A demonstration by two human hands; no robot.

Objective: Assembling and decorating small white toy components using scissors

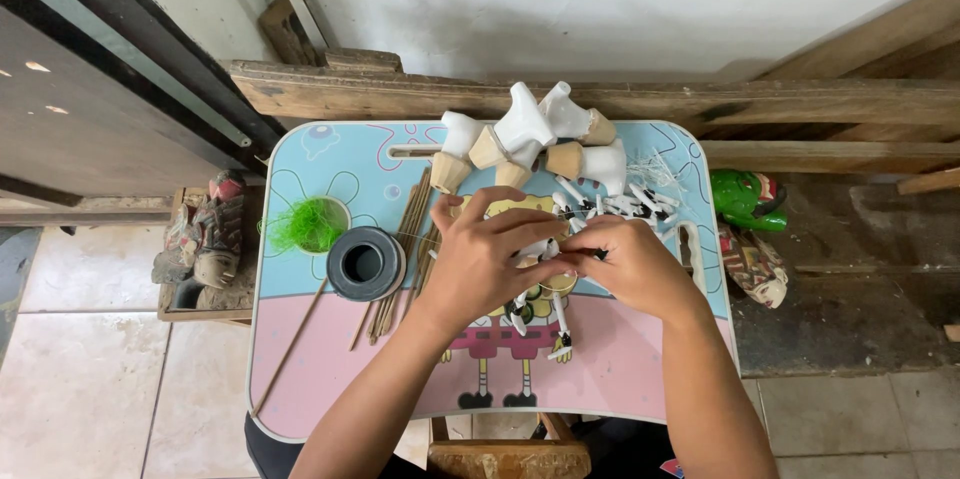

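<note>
- Left hand (480, 257), centre of the frame: fingers (520, 222) curled and pressed together over a small white piece (540, 249) with black marks, pinching it against the other hand.
- Right hand (628, 264), just right of centre: fingers (578, 242) closed on the same small white piece, tips touching those of the left hand; exact grip hidden beneath the knuckles.
- Small white piece: held between both hands, slightly above the middle of the bench (310, 369), a low tray-like top printed in blue and pink with a cartoon figure.
- Cluster of white carved forms with tan wooden bases (525, 139): upper centre of the frame, at the far edge of the bench.
- Heap of small white-and-black pieces (630, 201): upper right of the bench, just beyond the right hand.
- Bundle of thin wooden sticks (405, 254): left of the left hand, running diagonally; one single stick (290, 349) apart, lower left.
- Grey spool (365, 263): left of centre, touching the sticks.
- Tuft of green fibre (305, 226): upper left of the bench, near the spool.
- Carved painted head (205, 244): on the floor, far left.
- Green carved mask (750, 201): far right, beside the bench.
</note>
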